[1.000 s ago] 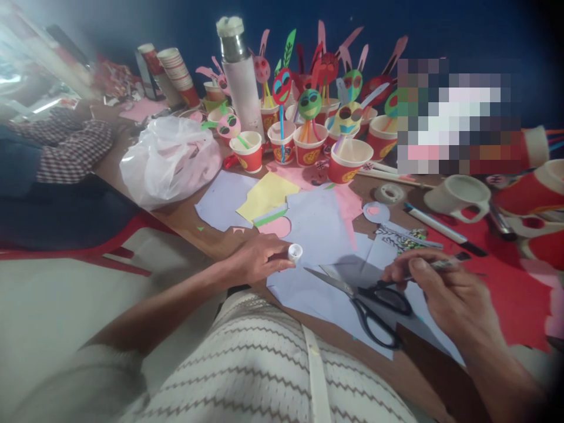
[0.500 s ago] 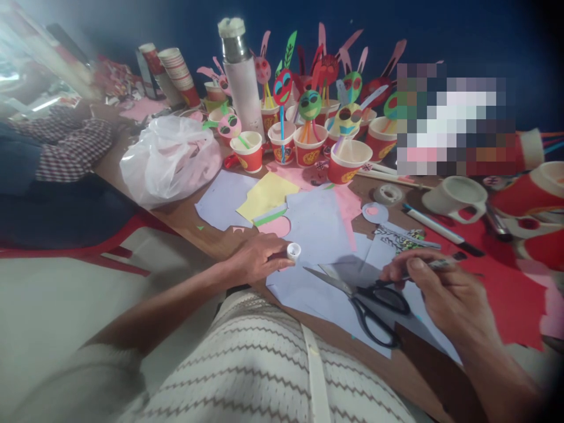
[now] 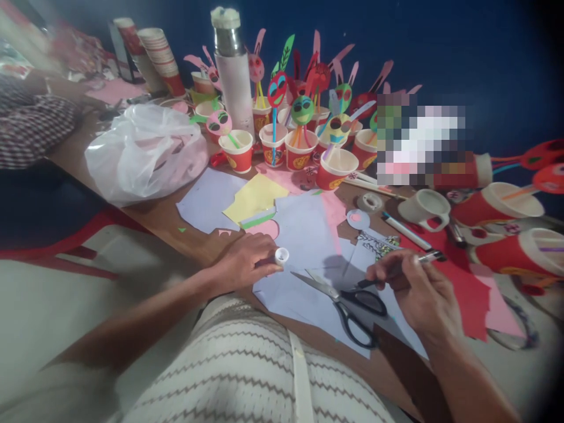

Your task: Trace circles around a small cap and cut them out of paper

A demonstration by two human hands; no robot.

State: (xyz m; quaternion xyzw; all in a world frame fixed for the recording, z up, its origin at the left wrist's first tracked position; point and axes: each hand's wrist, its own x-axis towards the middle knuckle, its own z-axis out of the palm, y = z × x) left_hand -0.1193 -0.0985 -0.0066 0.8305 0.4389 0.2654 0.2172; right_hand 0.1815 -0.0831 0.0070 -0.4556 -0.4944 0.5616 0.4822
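Note:
My left hand (image 3: pixel 247 258) pinches a small white round cap-like piece (image 3: pixel 282 256) at the table's near edge. In my right hand (image 3: pixel 416 288) is a slim pen (image 3: pixel 429 256), its dark tip pointing left over the papers. Black-handled scissors (image 3: pixel 341 298) lie with blades pointing left on pale lilac paper (image 3: pixel 304 305), between my hands. Another lilac sheet (image 3: pixel 304 232) lies beyond them, beside yellow paper (image 3: pixel 255 198) and a small lilac disc (image 3: pixel 358 219) with a pink centre.
Red paper cups (image 3: pixel 301 150) with paper faces on straws stand at the back, near a white flask (image 3: pixel 235 88). A plastic bag (image 3: pixel 147 154) sits at left. A mug (image 3: pixel 424 208), tape roll (image 3: pixel 370 202) and red paper (image 3: pixel 469 294) are at right. A person's checked sleeve (image 3: pixel 39 129) shows far left.
The view has shifted, so most things appear farther left. My right hand has turned the pen, and its dark tip now shows beside the scissors. My left hand still holds the white piece.

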